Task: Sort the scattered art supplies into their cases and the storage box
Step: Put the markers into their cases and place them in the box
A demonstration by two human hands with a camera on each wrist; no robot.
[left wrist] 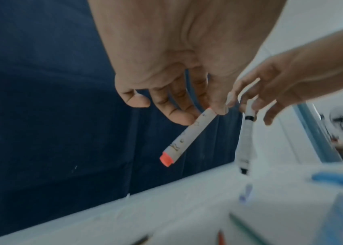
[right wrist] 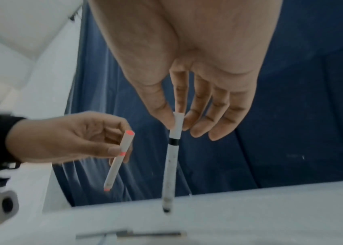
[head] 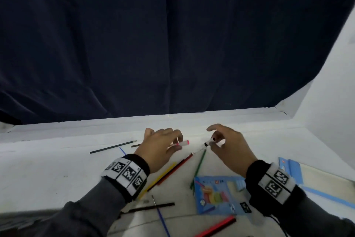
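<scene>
The left hand (head: pixel 161 148) pinches a white orange-capped marker (left wrist: pixel 189 137) and the right hand (head: pixel 228 146) a white black-banded marker (right wrist: pixel 171 159), both lifted, hanging downward, side by side and apart.

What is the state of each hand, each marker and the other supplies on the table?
left hand: pinches the orange marker
right hand: pinches the black marker
orange marker: lifted off the table, tilted
black marker: lifted, hangs nearly upright
red pencil: lies loose on the table
green pencil: lies loose
blue case: lies flat
</scene>
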